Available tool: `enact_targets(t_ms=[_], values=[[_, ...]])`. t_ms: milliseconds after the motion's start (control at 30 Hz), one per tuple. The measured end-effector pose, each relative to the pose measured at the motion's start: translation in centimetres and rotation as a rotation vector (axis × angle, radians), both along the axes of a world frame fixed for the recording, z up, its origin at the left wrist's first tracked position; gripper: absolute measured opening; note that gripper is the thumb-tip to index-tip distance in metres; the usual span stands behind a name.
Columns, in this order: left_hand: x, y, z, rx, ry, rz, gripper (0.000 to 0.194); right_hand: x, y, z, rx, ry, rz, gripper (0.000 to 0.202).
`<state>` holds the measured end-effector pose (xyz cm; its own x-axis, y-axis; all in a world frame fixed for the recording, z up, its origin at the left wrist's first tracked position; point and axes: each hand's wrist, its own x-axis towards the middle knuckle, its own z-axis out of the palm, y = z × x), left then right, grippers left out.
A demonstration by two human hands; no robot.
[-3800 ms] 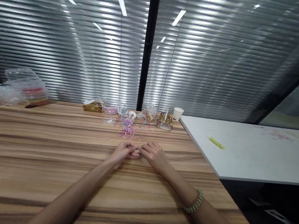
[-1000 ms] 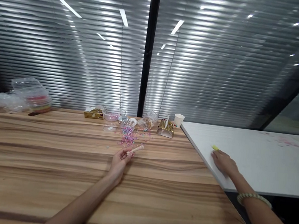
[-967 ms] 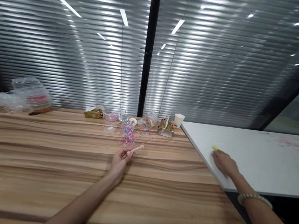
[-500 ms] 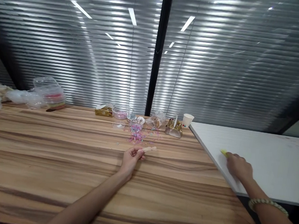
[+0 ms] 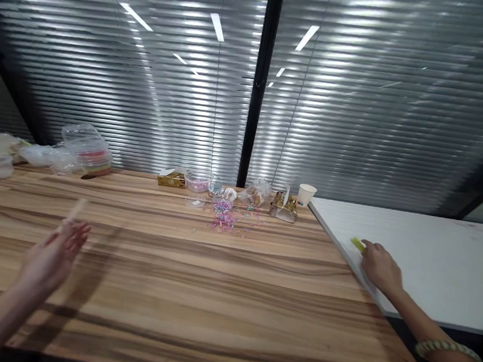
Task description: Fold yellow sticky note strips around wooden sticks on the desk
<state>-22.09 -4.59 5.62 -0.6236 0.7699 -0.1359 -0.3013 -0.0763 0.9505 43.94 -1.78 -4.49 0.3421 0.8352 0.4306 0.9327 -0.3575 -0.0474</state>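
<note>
My left hand is raised over the left part of the wooden table, smeared by motion. Its fingers are closed on a pale, thin strip that points up and away; its exact kind is not clear. My right hand, with a beaded bracelet on the arm, is at the near left part of the white tabletop. A small flat yellow piece sticks out from its closed fingers. In the middle of the wooden table is a loose pile of small pink and purple bits, apart from both hands.
Behind the pile stand a gold box, clear tubs, a crumpled plastic bag, a gold tissue pack and a paper cup. Stacked plastic containers are at the back left. Blinds cover the window.
My left hand has swung from the table's middle to the left, carrying the pale strip. My right hand has shifted slightly, and more of the yellow piece shows.
</note>
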Motion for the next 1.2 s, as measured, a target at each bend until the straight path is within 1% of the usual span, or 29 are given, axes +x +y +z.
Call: enact_targets(t_ms=[33, 67, 100, 133, 167, 200, 233, 267, 300, 333, 367, 433, 467, 533, 567, 633, 667, 733, 800, 867, 967, 1033, 1133, 1200], values=[[-1.6, 0.3, 0.7, -0.073, 0.015, -0.005, 0.031, -0.8, 0.2, 0.2, 0.019, 0.005, 0.018, 0.035], [-2.7, 0.6, 1.1, -0.218, -0.014, -0.044, 0.031, -1.8, 0.5, 0.4, 0.046, 0.023, 0.027, 0.034], [-3.3, 0.9, 1.1, -0.298, -0.025, -0.077, 0.029, -3.0, 0.7, 0.7, 0.077, 0.054, 0.051, 0.033], [-3.5, 1.0, 0.7, -0.338, -0.023, -0.129, 0.027, -4.3, 0.9, 0.9, 0.115, 0.097, 0.093, 0.032], [-3.2, 1.2, 0.2, -0.339, -0.004, -0.178, 0.026, -5.9, 1.1, 1.1, 0.151, 0.152, 0.159, 0.031], [-2.6, 1.4, -0.6, -0.297, 0.020, -0.235, 0.026, -7.7, 1.2, 1.3, 0.173, 0.218, 0.236, 0.031], [-1.6, 1.6, -1.4, -0.264, 0.047, -0.257, 0.024, -9.6, 1.2, 1.5, 0.187, 0.298, 0.311, 0.031], [-0.3, 1.9, -2.1, -0.228, 0.070, -0.326, 0.019, -11.7, 1.1, 1.7, 0.186, 0.395, 0.392, 0.030], [1.2, 2.3, -2.8, -0.202, 0.113, -0.361, 0.016, -13.9, 1.0, 1.8, 0.184, 0.509, 0.478, 0.031], [3.0, 2.6, -3.4, -0.180, 0.176, -0.412, 0.020, -16.1, 0.9, 1.9, 0.187, 0.642, 0.535, 0.033], [5.1, 3.0, -3.8, -0.171, 0.250, -0.465, 0.028, -18.3, 0.7, 2.0, 0.151, 0.779, 0.598, 0.036], [9.7, 3.7, -4.5, -0.101, 0.354, -0.605, 0.040, -22.3, 0.4, 2.0, 0.060, 1.021, 0.702, 0.041], [12.2, 3.9, -4.8, -0.058, 0.367, -0.675, 0.044, -24.0, 0.3, 2.0, 0.023, 1.086, 0.746, 0.042], [17.1, 4.2, -5.5, 0.041, 0.344, -0.786, 0.050, -26.6, 0.3, 1.8, -0.003, 1.202, 0.813, 0.043], [19.3, 4.3, -5.9, 0.090, 0.321, -0.827, 0.053, -27.4, 0.4, 1.7, -0.002, 1.255, 0.838, 0.043], [22.8, 4.6, -6.9, 0.163, 0.312, -0.895, 0.057, -28.2, 0.7, 1.4, 0.000, 1.328, 0.873, 0.043], [24.0, 4.8, -7.4, 0.190, 0.337, -0.891, 0.057, -28.2, 0.8, 1.2, 0.006, 1.353, 0.875, 0.042], [25.2, 5.1, -8.2, 0.245, 0.386, -0.878, 0.049, -27.7, 0.9, 1.0, 0.022, 1.362, 0.862, 0.040], [25.3, 5.5, -8.7, 0.269, 0.401, -0.882, 0.039, -27.1, 0.9, 0.9, 0.039, 1.325, 0.837, 0.036], [24.9, 5.7, -8.7, 0.254, 0.376, -0.898, 0.030, -26.6, 0.8, 0.9, 0.050, 1.285, 0.809, 0.032], [24.3, 5.5, -8.4, 0.210, 0.309, -0.907, 0.027, -26.4, 0.5, 1.0, 0.064, 1.291, 0.749, 0.031], [24.1, 5.3, -8.1, 0.174, 0.269, -0.900, 0.029, -26.5, 0.3, 1.1, 0.079, 1.355, 0.734, 0.034], [24.2, 5.1, -7.8, 0.127, 0.204, -0.871, 0.031, -26.8, 0.0, 1.4, 0.093, 1.517, 0.745, 0.041], [24.2, 5.1, -7.8, 0.107, 0.163, -0.860, 0.032, -26.8, -0.1, 1.6, 0.113, 1.610, 0.737, 0.042]])
